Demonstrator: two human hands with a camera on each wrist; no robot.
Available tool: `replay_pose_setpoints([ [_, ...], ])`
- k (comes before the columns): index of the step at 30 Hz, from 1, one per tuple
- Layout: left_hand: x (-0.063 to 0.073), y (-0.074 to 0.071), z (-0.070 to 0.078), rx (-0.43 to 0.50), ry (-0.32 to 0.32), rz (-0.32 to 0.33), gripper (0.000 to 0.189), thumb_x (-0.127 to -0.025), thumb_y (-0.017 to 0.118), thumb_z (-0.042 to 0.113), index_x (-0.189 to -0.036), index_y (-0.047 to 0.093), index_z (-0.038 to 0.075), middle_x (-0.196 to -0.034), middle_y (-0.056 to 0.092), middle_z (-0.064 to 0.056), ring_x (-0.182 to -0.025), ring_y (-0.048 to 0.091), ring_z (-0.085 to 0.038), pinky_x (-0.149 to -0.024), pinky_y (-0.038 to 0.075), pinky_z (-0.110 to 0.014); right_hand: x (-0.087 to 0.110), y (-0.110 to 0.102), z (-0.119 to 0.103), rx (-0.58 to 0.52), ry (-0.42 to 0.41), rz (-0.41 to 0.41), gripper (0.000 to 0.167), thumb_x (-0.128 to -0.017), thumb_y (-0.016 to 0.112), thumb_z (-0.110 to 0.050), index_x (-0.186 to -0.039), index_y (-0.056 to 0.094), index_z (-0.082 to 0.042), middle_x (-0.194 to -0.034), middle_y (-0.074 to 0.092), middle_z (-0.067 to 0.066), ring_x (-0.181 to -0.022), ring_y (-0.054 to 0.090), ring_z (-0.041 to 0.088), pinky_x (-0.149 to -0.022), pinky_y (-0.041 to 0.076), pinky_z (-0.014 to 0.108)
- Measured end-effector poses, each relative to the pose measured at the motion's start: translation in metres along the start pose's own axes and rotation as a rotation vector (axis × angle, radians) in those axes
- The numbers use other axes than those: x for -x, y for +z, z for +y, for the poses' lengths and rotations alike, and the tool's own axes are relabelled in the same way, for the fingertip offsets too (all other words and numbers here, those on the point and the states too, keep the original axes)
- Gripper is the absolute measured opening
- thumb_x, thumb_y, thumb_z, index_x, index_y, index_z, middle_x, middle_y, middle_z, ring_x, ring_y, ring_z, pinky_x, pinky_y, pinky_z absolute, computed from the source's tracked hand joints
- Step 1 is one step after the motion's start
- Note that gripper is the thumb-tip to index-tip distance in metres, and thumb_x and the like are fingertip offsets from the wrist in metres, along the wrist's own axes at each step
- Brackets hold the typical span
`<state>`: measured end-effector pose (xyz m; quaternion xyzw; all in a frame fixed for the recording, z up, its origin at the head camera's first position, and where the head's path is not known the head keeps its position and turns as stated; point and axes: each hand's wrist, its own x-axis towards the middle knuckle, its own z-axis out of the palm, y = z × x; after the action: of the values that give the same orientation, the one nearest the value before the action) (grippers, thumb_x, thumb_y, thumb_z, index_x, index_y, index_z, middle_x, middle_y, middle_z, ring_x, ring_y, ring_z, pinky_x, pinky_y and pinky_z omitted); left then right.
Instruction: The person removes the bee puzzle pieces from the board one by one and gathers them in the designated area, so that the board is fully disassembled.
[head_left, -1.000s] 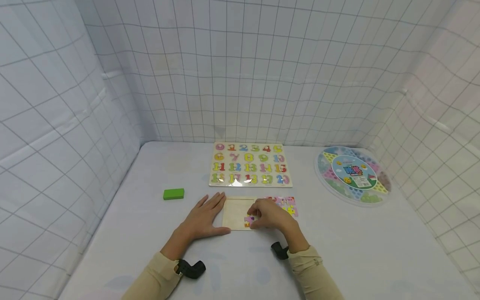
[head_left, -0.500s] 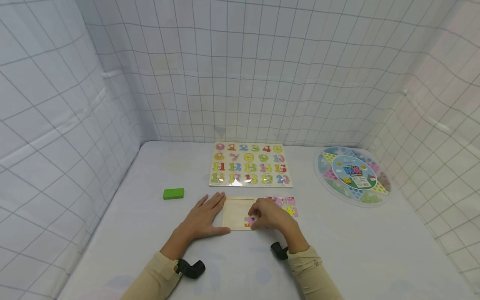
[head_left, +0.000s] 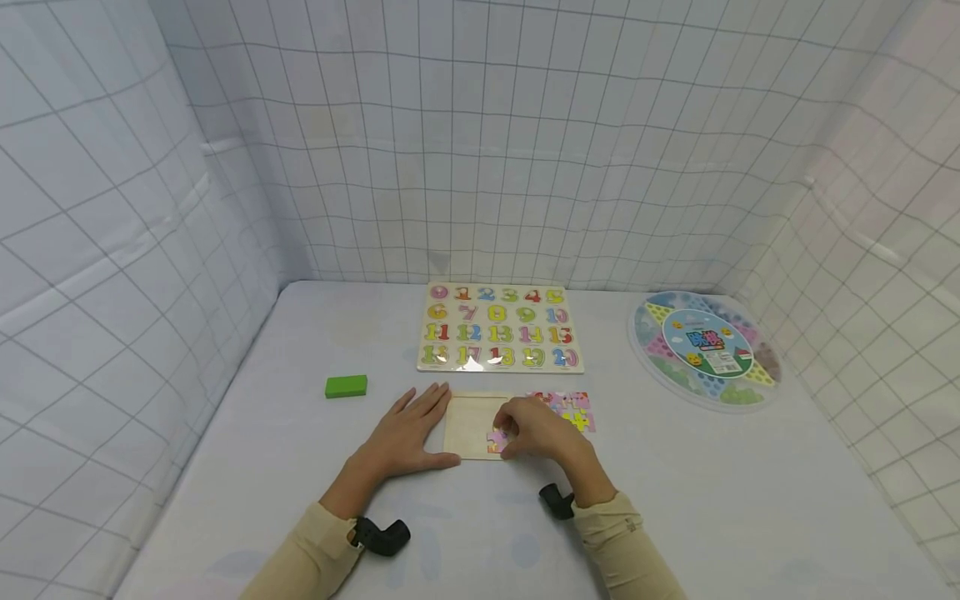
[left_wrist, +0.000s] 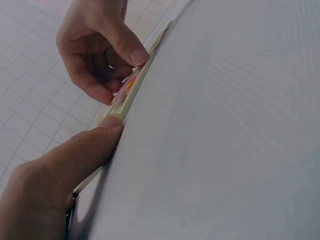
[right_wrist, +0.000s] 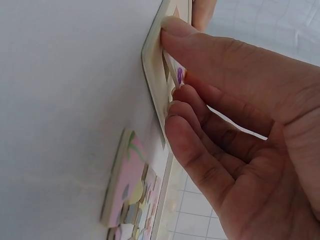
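A shallow wooden puzzle tray lies on the table in the head view. My left hand rests at its left side, fingers spread, with the thumb pressing the front edge. Over the tray's front right corner, my right hand pinches a pink jigsaw piece with a purple mark between thumb and curled fingers. That piece stands tilted inside the rim in the right wrist view, partly hidden by the fingers. Pink and orange jigsaw artwork shows in the tray just left of the fingertips.
Several pink and yellow jigsaw pieces lie right of the tray, partly behind the right hand. Behind stands a number puzzle board lying flat. A green block is at the left, a round game board in clear packaging at the right.
The right fingertips have shifted slightly on the jigsaw piece, and its purple mark is now covered in the head view. My left hand stays in place.
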<state>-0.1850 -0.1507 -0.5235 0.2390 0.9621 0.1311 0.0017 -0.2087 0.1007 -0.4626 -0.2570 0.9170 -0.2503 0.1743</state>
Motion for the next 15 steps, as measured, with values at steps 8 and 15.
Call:
replay_pose_setpoints([
  [8,-0.0004,-0.0002,-0.0001,0.006,-0.001,-0.004,0.106,-0.078,0.052,0.077,-0.154,0.027,0.008,-0.162,0.026,-0.005,-0.151,0.023,-0.023,-0.123,0.017,-0.048,0.0011,0.0002,-0.0008,-0.001,-0.011,-0.001,0.034,-0.070,0.087,-0.008,-0.098,0.068,-0.007,-0.084,0.060,-0.002,-0.077,0.053,0.012,-0.070,0.048,0.025],
  [15,-0.0003,0.0001,-0.0004,0.009,0.001,0.002,0.106,-0.077,0.052,0.078,-0.154,0.027,0.008,-0.162,0.026,-0.004,-0.151,0.023,-0.022,-0.123,0.017,-0.048,0.0000,0.0008,-0.0006,-0.012,0.001,-0.005,0.034,-0.069,0.087,-0.008,-0.097,0.068,-0.007,-0.083,0.060,-0.001,-0.076,0.052,0.013,-0.069,0.048,0.025],
])
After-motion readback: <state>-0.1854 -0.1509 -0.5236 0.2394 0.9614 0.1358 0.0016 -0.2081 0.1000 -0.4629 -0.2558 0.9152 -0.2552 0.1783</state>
